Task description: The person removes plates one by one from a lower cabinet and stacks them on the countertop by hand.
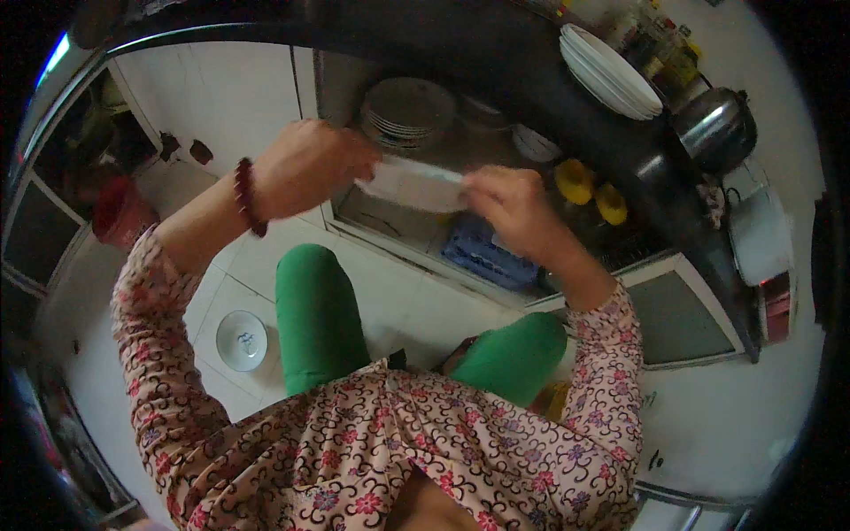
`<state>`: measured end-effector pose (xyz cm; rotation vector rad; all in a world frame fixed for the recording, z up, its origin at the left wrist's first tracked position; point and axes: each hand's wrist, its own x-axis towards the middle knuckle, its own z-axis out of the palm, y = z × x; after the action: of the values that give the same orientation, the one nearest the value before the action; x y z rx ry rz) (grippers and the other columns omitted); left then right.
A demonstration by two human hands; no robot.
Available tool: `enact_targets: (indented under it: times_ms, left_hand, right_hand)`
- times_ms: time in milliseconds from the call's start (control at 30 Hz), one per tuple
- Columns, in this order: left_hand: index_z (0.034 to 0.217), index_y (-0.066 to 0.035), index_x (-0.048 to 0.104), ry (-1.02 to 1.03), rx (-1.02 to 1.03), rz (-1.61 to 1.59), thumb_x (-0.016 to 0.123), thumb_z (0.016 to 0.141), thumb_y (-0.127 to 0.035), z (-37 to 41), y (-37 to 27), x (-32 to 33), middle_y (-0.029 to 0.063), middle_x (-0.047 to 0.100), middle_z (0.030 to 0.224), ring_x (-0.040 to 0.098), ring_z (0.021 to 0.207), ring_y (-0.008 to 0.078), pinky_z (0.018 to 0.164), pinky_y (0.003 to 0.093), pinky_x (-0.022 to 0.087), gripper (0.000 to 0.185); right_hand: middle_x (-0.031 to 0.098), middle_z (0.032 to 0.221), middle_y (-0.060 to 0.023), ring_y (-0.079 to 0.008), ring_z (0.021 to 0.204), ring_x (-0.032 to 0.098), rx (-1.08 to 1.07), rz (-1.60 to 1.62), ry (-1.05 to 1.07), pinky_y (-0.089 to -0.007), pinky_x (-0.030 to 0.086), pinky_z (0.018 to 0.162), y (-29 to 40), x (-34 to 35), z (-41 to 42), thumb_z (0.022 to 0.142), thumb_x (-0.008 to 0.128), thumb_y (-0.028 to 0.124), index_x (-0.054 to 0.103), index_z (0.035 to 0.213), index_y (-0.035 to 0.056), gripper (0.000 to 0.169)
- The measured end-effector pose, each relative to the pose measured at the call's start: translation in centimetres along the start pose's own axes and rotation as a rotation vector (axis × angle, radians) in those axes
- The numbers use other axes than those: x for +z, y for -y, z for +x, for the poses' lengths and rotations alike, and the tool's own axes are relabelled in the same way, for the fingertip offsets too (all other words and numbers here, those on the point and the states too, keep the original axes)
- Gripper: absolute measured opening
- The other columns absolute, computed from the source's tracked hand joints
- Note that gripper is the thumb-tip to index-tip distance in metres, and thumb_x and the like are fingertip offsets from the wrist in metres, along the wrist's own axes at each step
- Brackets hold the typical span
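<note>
Between my two hands is a pale dish (413,187), tilted and somewhat blurred, so its exact shape cannot be told. My left hand (309,169), with a dark red bead bracelet (246,197) at the wrist, grips one end of it. The other end is pinched in the fingers of my right hand (510,204). Just beyond the dish, a stack of plates (410,109) stands inside an open low cabinet. A blue plastic basket (490,252) sits in the cabinet below my right hand.
Two yellow bowls (575,181) and a white bowl (535,143) are further right in the cabinet. A bowl with a blue motif (242,341) rests on the tiled floor by my left knee. White plates (607,73) and a metal pot (716,129) stand on the dark countertop (491,40).
</note>
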<state>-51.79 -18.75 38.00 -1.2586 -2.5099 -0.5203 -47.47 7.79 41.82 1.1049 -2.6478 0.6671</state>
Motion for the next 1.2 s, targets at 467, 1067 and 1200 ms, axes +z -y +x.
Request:
enact_targets:
  times_ms: [467, 1067, 1200]
  left_hand:
    - [0.083, -0.006, 0.060, -0.338, 0.273, 0.156, 0.061, 0.070, -0.005, -0.7, -7.3, -7.7, 0.0097, 0.062, 0.082, 0.062, 0.076, 0.0237, 0.066, 0.0317, 0.050, 0.012]
    - [0.106, -0.005, 0.052, -0.421, 0.407, 0.583, 0.048, 0.080, -0.005, 22.2, 1.1, -3.3, 0.0120, 0.057, 0.100, 0.057, 0.093, 0.0270, 0.079, 0.0331, 0.049, 0.026]
    - [0.115, -0.006, 0.049, -0.288, 0.271, 0.684, 0.050, 0.080, -0.004, 23.6, 2.7, -2.2, 0.0120, 0.054, 0.110, 0.055, 0.096, 0.0267, 0.081, 0.0354, 0.048, 0.035]
  right_hand:
    - [0.060, 0.080, -0.0115, -0.0249, 0.073, 0.060, -0.173, -0.350, -0.210, -0.0306, 0.047, 0.065, 7.4, -6.4, -3.2, 0.074, 0.058, 0.002, 0.060, 0.086, 0.0026, 0.011]
    - [0.061, 0.083, -0.0170, -0.0330, 0.076, 0.060, -0.139, -0.621, -0.540, -0.0357, 0.049, 0.067, -10.7, -13.1, 1.8, 0.079, 0.058, 0.010, 0.061, 0.091, 0.0014, 0.015]
    - [0.061, 0.082, -0.0151, -0.0280, 0.074, 0.060, -0.114, -0.626, -0.516, -0.0325, 0.047, 0.066, -11.8, -13.4, 2.3, 0.081, 0.057, 0.011, 0.061, 0.092, 0.0003, 0.015]
